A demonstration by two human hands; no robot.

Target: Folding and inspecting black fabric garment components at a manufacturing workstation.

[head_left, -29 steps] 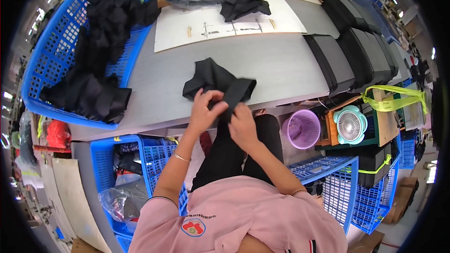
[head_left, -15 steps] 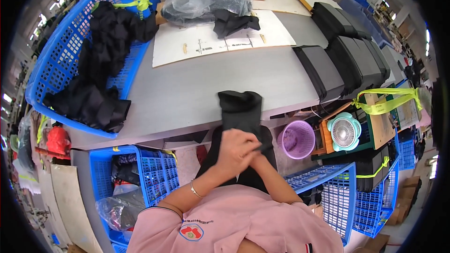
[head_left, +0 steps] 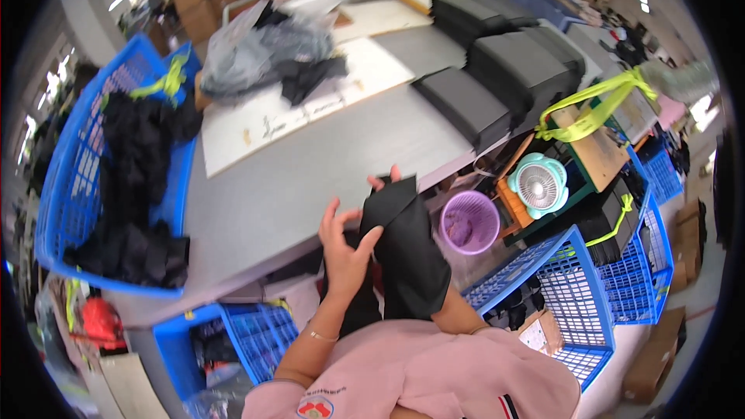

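A piece of black fabric (head_left: 405, 244) lies draped over my right hand and forearm, in front of my body and above my lap. Most of my right hand (head_left: 396, 174) is hidden by it; only fingertips show past its far edge, and the hand holds the piece up. Beside it on the left, my left hand (head_left: 345, 252) is open with fingers spread. Its thumb reaches the fabric's left side, but a firm grip does not show. The table's near edge (head_left: 272, 264) runs just beyond the hands.
On the left stands a blue basket (head_left: 50, 221) of black cloth. A white board (head_left: 365, 70) bears a plastic bag (head_left: 272, 50). Black stacks (head_left: 466, 105) line the far right. A purple bin (head_left: 470, 223), a small fan (head_left: 542, 185) and more blue baskets (head_left: 578, 295) stand nearby.
The hands were together over the fabric; now the left has come away with fingers spread. The fabric has come up over the right hand and forearm. My view has turned to the right.
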